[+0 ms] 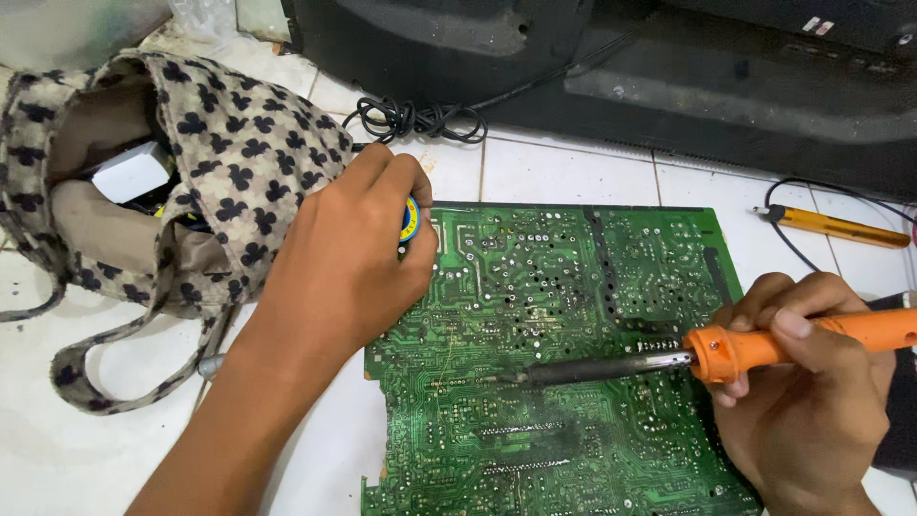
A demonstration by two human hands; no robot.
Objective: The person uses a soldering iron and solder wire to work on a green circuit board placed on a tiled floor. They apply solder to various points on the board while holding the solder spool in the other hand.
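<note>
A large green circuit board (535, 287) lies solder side up on the white tiled floor. My right hand (812, 401) grips the orange handle of a soldering iron (764, 346); its dark metal shaft reaches left, with the tip low over the middle of the board. My left hand (349, 263) rests at the board's upper left corner, closed around a small round blue and yellow tin (411, 220) that is mostly hidden by the fingers.
A patterned cloth bag (229, 143) with a white box inside lies open at the left. A coiled black cable (415, 119) and a dark appliance casing (669, 76) sit behind the board. A yellow-handled tool (841, 227) lies at the right.
</note>
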